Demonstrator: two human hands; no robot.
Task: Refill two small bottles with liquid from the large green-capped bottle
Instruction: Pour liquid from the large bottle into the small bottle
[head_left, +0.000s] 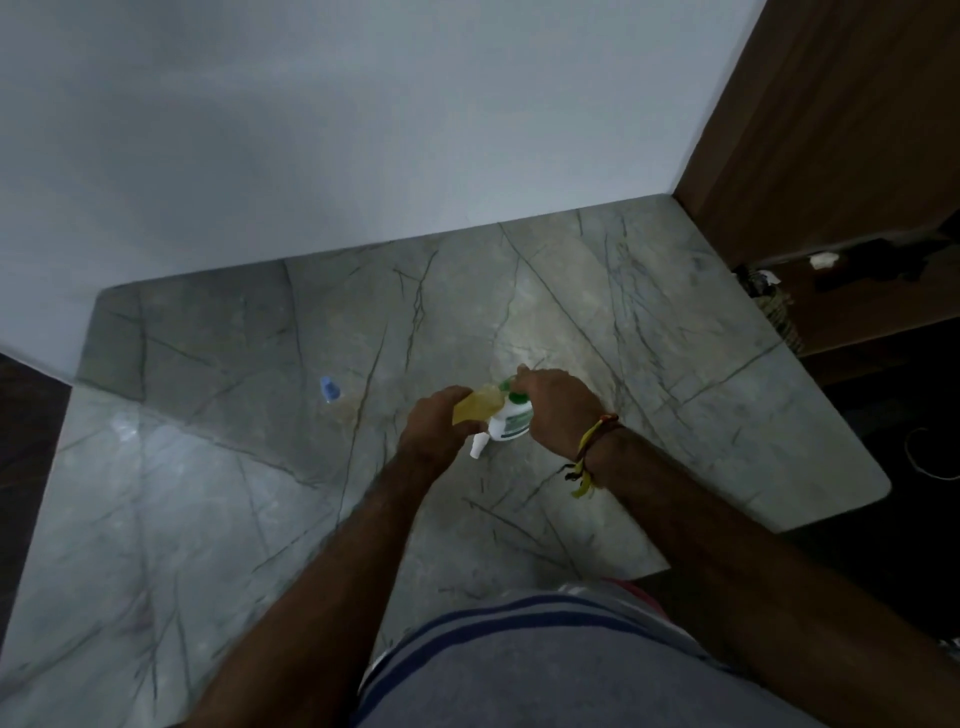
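Observation:
A white bottle with a green label and green top (511, 423) stands near the middle of the marble table (260, 519). My right hand (556, 405) curls over its top from the right. My left hand (436, 421) grips a yellowish translucent bottle (475, 408), tilted with one end against the green top. A small white piece (478, 447) sticks out below my left hand; what it belongs to is unclear.
A small clear bottle with a blue cap (330, 388) sits on the table to the left. A faint clear object (124, 428) lies further left. A white wall (363, 130) backs the table, with a wooden panel (831, 130) at right.

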